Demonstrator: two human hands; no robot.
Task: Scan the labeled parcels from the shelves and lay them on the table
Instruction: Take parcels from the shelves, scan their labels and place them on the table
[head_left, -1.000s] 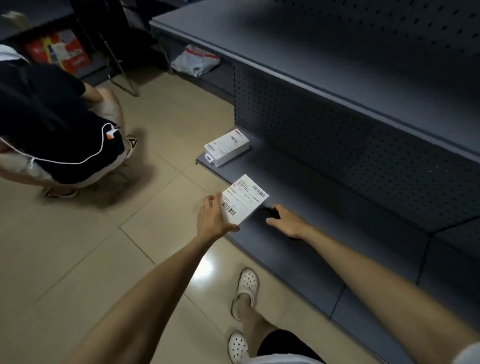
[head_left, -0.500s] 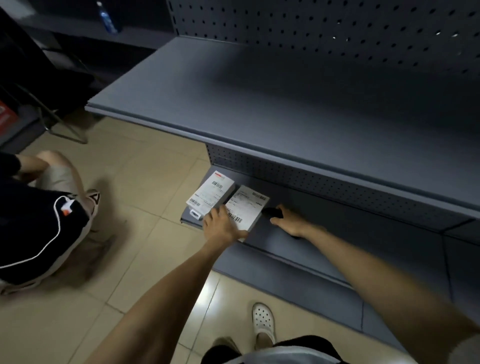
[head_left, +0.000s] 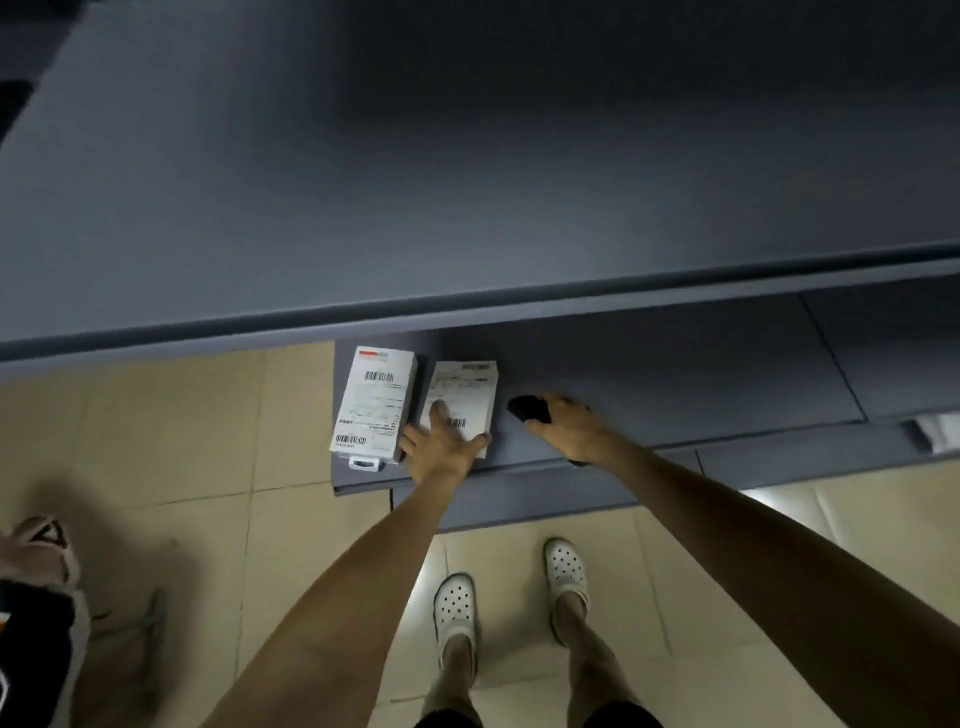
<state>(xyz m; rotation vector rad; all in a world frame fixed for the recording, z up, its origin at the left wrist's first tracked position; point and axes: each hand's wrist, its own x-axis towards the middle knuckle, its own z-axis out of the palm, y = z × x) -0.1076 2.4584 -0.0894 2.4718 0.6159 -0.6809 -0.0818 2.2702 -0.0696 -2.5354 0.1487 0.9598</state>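
A white rectangular box (head_left: 375, 405) with barcode labels lies at the left end of the smooth grey metal bottom shelf (head_left: 675, 384). Just beside it lies a flat white labelled parcel (head_left: 467, 387), my left hand (head_left: 441, 441) spread flat on it. My right hand (head_left: 566, 428) curls round a black scanner (head_left: 530, 409). Glossy beige floor tiles (head_left: 156, 441) lie below.

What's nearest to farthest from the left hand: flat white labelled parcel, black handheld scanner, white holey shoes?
1. Flat white labelled parcel: touching the left hand.
2. Black handheld scanner: to its right.
3. White holey shoes: on the floor.
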